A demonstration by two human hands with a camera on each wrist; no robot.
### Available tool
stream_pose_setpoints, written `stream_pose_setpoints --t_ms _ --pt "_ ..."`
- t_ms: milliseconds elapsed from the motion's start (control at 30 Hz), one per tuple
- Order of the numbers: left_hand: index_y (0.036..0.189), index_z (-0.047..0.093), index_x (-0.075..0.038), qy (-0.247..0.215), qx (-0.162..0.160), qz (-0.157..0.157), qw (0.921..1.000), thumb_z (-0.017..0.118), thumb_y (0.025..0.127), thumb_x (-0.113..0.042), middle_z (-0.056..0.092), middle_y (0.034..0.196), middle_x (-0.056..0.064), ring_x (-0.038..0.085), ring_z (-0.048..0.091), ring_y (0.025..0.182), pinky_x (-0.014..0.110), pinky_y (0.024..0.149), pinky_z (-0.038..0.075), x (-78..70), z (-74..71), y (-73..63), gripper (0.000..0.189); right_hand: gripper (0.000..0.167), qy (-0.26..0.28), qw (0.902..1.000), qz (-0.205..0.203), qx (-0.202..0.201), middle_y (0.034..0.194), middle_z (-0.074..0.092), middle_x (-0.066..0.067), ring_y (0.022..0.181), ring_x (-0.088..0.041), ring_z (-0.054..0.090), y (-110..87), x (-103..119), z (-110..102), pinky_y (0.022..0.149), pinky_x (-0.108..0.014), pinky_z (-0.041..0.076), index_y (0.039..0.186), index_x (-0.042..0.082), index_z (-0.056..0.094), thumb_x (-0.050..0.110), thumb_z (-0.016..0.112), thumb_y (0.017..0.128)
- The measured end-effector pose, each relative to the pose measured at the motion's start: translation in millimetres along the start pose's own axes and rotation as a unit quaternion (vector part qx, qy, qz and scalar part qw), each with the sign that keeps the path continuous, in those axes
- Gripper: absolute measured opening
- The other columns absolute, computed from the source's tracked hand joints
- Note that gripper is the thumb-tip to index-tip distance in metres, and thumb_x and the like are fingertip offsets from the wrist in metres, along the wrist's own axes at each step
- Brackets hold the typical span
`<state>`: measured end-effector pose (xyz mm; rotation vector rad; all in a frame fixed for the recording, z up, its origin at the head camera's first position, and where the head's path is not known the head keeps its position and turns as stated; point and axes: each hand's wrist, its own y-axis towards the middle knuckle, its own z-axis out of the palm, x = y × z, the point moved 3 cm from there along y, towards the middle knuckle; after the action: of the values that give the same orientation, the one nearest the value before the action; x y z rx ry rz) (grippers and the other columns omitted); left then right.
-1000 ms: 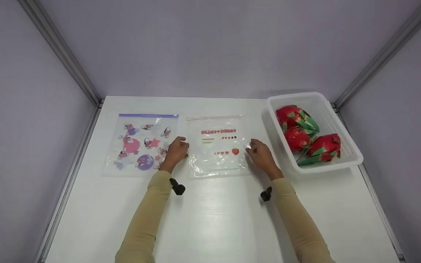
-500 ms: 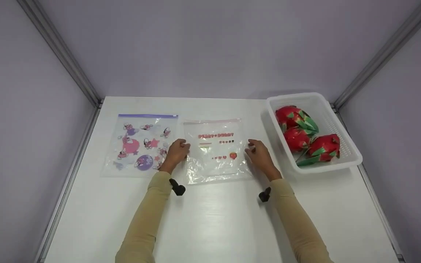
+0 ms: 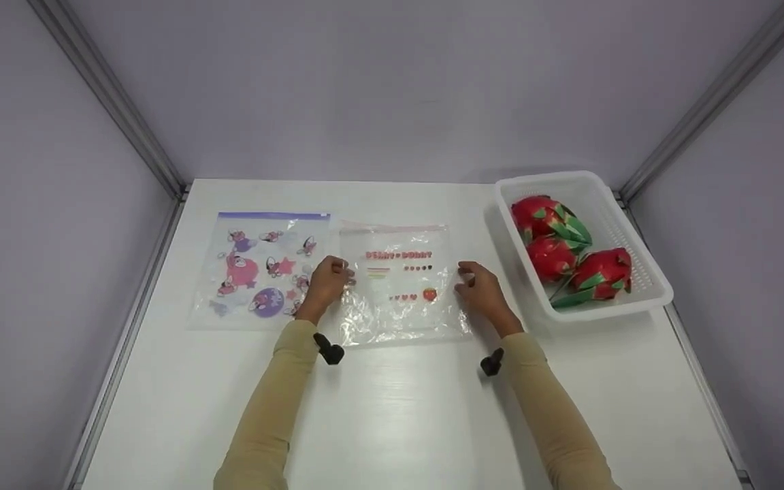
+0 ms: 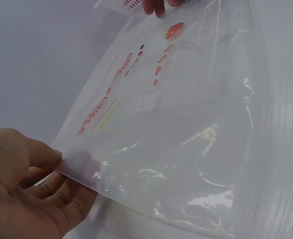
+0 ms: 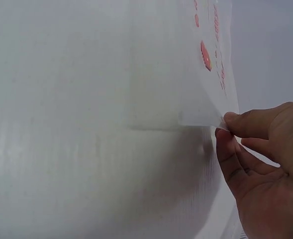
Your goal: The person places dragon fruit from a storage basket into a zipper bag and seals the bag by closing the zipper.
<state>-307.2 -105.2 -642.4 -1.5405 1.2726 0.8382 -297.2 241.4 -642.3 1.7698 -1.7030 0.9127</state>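
Note:
A clear plastic zip bag [image 3: 399, 313] with red lettering, small hearts and a strawberry print spans the space between my two hands. Its left edge is pinched between thumb and fingers of my left hand [image 3: 327, 286], as the left wrist view shows close up. My right hand [image 3: 484, 296] pinches the opposite edge; in the right wrist view the film is drawn to a point at the thumb and fingertip. A second clear bag [image 3: 239, 309], with a purple zip strip and pink and purple cartoon prints, lies flat left of my left hand, which partly covers its right side.
A white plastic basket [image 3: 650, 289] at the right back holds three red dragon fruits [image 3: 603, 272] with green scales. All of it stands on a white table [image 3: 392, 422], enclosed by pale walls and metal frame posts [image 3: 113, 95].
The held bag has shifted slightly left and toward me, its zip edge and print sitting lower than before. Both hands stay almost in place, pinching its sides.

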Motion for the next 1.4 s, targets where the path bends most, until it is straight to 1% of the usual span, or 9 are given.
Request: stream_pose_setpoints --t_ms 133,267,500,600,833,900,1100,1267,1400 --pt "0.135 0.054 0.004 -0.038 0.01 -0.008 0.9992 0.049 0.109 -0.008 0.071 0.129 0.024 0.035 0.074 0.116 0.029 0.082 0.06 -1.4 0.3 -1.3 0.029 0.052 0.006 0.9998 0.017 0.005 0.147 0.064 -0.022 0.113 -0.033 0.065 0.8 -0.5 0.1 0.09 -0.04 0.056 0.15 0.001 0.054 0.003 0.068 0.1" --pt "0.133 0.055 0.002 -0.03 -0.006 0.011 0.9995 0.05 0.107 -0.005 0.071 0.128 0.025 0.036 0.073 0.113 0.029 0.079 0.059 -1.5 0.3 -1.3 0.027 0.053 0.015 0.9996 0.022 0.002 0.146 0.064 -0.021 0.115 -0.033 0.065 0.3 -0.8 0.0 0.094 -0.042 0.055 0.151 0.001 0.053 0.003 0.066 0.1" --pt "0.129 0.057 0.004 -0.004 -0.034 0.066 0.9972 0.053 0.105 -0.004 0.067 0.133 0.028 0.041 0.066 0.123 0.049 0.102 0.055 0.1 -1.6 -2.0 0.026 0.054 0.04 0.9989 -0.01 -0.025 0.135 0.069 -0.024 0.1 -0.032 0.068 0.3 -3.0 -0.2 0.078 -0.028 0.052 0.146 -0.004 0.056 -0.006 0.067 0.094" --pt "0.127 0.057 0.006 -0.004 -0.044 0.082 0.9957 0.053 0.106 -0.003 0.067 0.134 0.028 0.043 0.065 0.125 0.052 0.105 0.054 -0.4 -1.9 -1.9 0.024 0.056 0.056 0.9975 -0.027 -0.033 0.131 0.069 -0.026 0.095 -0.03 0.067 0.5 -3.3 -0.4 0.074 -0.023 0.049 0.146 -0.006 0.056 -0.009 0.066 0.091" --pt "0.121 0.057 0.005 -0.025 -0.054 0.086 0.9945 0.056 0.106 -0.003 0.071 0.119 0.028 0.04 0.071 0.113 0.039 0.091 0.056 -6.5 -2.0 -4.3 0.017 0.063 0.081 0.9956 -0.027 -0.041 0.123 0.067 -0.023 0.094 -0.027 0.067 1.1 0.6 -1.5 0.072 -0.02 0.049 0.151 -0.004 0.052 -0.012 0.066 0.091" --pt "0.121 0.056 0.005 -0.05 -0.046 0.083 0.9942 0.054 0.107 -0.002 0.071 0.118 0.029 0.042 0.073 0.11 0.037 0.088 0.059 -8.3 -1.8 -4.4 0.016 0.063 0.082 0.9954 -0.024 -0.045 0.12 0.066 -0.023 0.095 -0.028 0.067 2.1 1.4 -2.2 0.072 -0.021 0.05 0.151 -0.004 0.052 -0.011 0.066 0.09" --pt "0.118 0.056 -0.002 -0.107 -0.025 0.076 0.991 0.05 0.109 -0.001 0.071 0.116 0.023 0.033 0.076 0.101 0.031 0.078 0.063 -13.2 -2.7 -7.8 0.01 0.053 0.096 0.9932 -0.027 -0.06 0.108 0.063 -0.02 0.091 -0.023 0.061 2.6 4.4 -4.9 0.073 -0.023 0.048 0.14 -0.004 0.06 -0.01 0.062 0.088" --pt "0.116 0.055 -0.005 -0.11 -0.021 0.086 0.99 0.05 0.11 -0.001 0.072 0.116 0.019 0.029 0.075 0.104 0.035 0.084 0.065 -19.2 -4.8 -11.9 0.009 0.042 0.097 0.9927 -0.022 -0.069 0.103 0.061 -0.015 0.09 -0.02 0.055 1.7 9.1 -7.0 0.076 -0.027 0.045 0.126 -0.002 0.066 -0.008 0.058 0.086" --pt "0.116 0.055 -0.006 -0.108 -0.015 0.101 0.989 0.05 0.11 -0.002 0.072 0.117 0.018 0.028 0.075 0.104 0.036 0.085 0.065 -24.6 -6.5 -13.9 0.008 0.034 0.104 0.9916 -0.016 -0.074 0.108 0.063 -0.017 0.095 -0.023 0.057 1.6 13.2 -9.4 0.08 -0.029 0.047 0.121 -0.001 0.067 -0.004 0.058 0.088"
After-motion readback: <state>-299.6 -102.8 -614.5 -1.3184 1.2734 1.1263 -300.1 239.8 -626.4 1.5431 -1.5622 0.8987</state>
